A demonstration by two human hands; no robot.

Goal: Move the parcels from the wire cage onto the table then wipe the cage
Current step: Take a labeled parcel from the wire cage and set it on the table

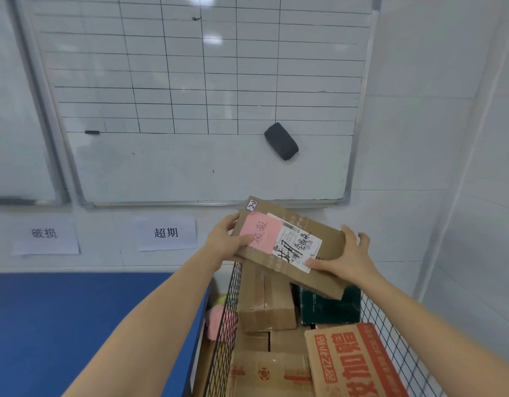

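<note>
A flat brown cardboard parcel [327, 242] with a pink note and a white shipping label is held above the black wire cage [223, 333]. My left hand [226, 242] grips its left end, thumb on the pink note. My right hand [346, 260] grips its right end, thumb on the label. Inside the cage lie several more parcels: a brown box [266, 305], a dark green box [330, 309], an orange-printed carton [353, 362] and a carton with red marks [269, 373]. The blue table [75, 325] lies to the left of the cage.
A pink cloth [216, 322] and something yellow-green sit between table and cage, seen through the mesh. On the wall hang a gridded whiteboard [204, 81] with a black eraser [281, 141], and two paper signs [166, 233] below it.
</note>
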